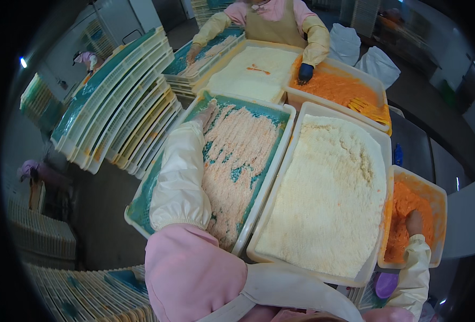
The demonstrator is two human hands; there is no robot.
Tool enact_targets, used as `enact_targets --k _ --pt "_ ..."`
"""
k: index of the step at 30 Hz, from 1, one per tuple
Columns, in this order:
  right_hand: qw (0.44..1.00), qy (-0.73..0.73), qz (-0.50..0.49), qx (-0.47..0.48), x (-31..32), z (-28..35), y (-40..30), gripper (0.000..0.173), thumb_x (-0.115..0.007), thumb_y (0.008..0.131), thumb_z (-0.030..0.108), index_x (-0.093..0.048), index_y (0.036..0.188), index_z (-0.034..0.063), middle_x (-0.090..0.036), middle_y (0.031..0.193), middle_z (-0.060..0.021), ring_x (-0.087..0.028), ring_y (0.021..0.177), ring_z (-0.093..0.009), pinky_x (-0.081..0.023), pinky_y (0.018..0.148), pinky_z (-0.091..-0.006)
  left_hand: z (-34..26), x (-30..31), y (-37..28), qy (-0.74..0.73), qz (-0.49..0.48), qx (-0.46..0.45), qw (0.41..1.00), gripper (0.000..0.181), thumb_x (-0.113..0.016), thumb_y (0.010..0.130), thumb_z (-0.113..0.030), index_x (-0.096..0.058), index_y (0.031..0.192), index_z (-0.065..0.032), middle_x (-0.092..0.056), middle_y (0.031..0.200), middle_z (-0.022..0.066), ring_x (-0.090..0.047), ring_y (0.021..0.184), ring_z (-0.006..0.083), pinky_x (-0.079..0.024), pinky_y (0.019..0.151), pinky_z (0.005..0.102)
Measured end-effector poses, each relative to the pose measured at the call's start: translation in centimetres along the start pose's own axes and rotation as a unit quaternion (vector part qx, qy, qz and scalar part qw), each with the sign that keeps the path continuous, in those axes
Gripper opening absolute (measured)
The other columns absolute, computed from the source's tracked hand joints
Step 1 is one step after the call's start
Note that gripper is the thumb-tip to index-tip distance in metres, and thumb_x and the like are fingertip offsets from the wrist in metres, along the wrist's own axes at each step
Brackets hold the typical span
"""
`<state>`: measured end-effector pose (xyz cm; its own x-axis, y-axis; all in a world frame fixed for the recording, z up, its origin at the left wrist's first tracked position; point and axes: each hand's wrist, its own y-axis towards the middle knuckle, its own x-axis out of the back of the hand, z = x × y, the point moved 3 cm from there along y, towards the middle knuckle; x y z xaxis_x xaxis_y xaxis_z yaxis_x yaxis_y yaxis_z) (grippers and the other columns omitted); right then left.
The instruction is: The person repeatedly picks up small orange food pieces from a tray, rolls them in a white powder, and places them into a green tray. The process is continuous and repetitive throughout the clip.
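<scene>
My left hand (208, 114) lies at the far left part of a tray (275, 161) lined with teal sheet, beside rows of pale crumb-coated strips (241, 141); its fingers are blurred. My right hand (414, 222) is partly sunk in an orange wet mixture (406, 197) inside a small white tub (438, 209) at the right; its fingers are hidden. Between the two stands a large tub (257, 245) of cream-coloured crumbs (326, 193), its surface rougher at the far right.
Across from me, a co-worker in yellow sleeves (318, 36) reaches into a tray and, with a dark blue glove, an orange-filled tub (342, 86). A yellow glove (366, 108) lies there. Stacked trays (120, 108) rise at the left, more (88, 294) stand near-left. White sacks (344, 42) stand behind.
</scene>
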<state>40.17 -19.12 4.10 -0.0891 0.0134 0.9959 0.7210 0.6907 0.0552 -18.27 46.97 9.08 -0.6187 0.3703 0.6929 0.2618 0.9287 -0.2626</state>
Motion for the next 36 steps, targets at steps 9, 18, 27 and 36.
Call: enact_targets --k 9,18,27,36 --pt "0.992 -0.108 -0.034 0.047 10.8 2.8 0.2 0.010 -0.054 0.077 0.008 -0.058 0.082 0.0002 -0.059 0.080 -0.0217 -0.057 0.077 -0.037 -0.045 0.067 -0.0462 1.9 -0.4 0.0 0.000 -0.037 -0.013 0.999 0.035 -0.051 0.089 -0.019 -0.049 0.119 -0.0014 -0.057 0.094 0.0082 -0.054 0.077 0.0154 -0.046 0.070 0.0264" --pt "0.985 0.133 -0.027 0.111 27.9 18.0 -3.9 0.016 -0.055 0.077 0.010 -0.059 0.087 -0.0018 -0.060 0.077 -0.0160 -0.057 0.068 -0.029 -0.045 0.064 -0.0348 -9.6 -10.5 -26.0 -0.039 0.206 -0.295 0.932 0.042 -0.065 0.078 -0.013 -0.051 0.115 -0.0021 -0.057 0.106 0.0086 -0.053 0.099 0.0180 -0.043 0.088 0.0309" --pt "0.906 0.311 0.158 0.241 17.5 18.8 -10.9 0.048 -0.052 0.077 -0.002 -0.052 0.123 0.0117 -0.057 0.099 -0.0145 -0.056 0.085 -0.025 -0.046 0.075 -0.0326 -9.3 -28.2 -27.3 0.550 0.306 -0.186 0.754 0.051 -0.060 0.080 -0.031 -0.046 0.128 -0.0176 -0.034 0.138 0.0066 -0.039 0.122 0.0280 -0.032 0.101 0.0372" --pt "0.904 0.392 0.099 0.139 11.8 11.1 -10.6 0.033 -0.054 0.078 0.004 -0.060 0.111 0.0058 -0.060 0.094 -0.0149 -0.058 0.079 -0.025 -0.047 0.073 -0.0333 -15.9 -35.0 -38.3 0.228 0.247 -0.382 0.861 0.061 -0.051 0.083 -0.049 -0.042 0.131 -0.0121 -0.041 0.130 0.0224 -0.038 0.122 0.0371 -0.031 0.102 0.0400"
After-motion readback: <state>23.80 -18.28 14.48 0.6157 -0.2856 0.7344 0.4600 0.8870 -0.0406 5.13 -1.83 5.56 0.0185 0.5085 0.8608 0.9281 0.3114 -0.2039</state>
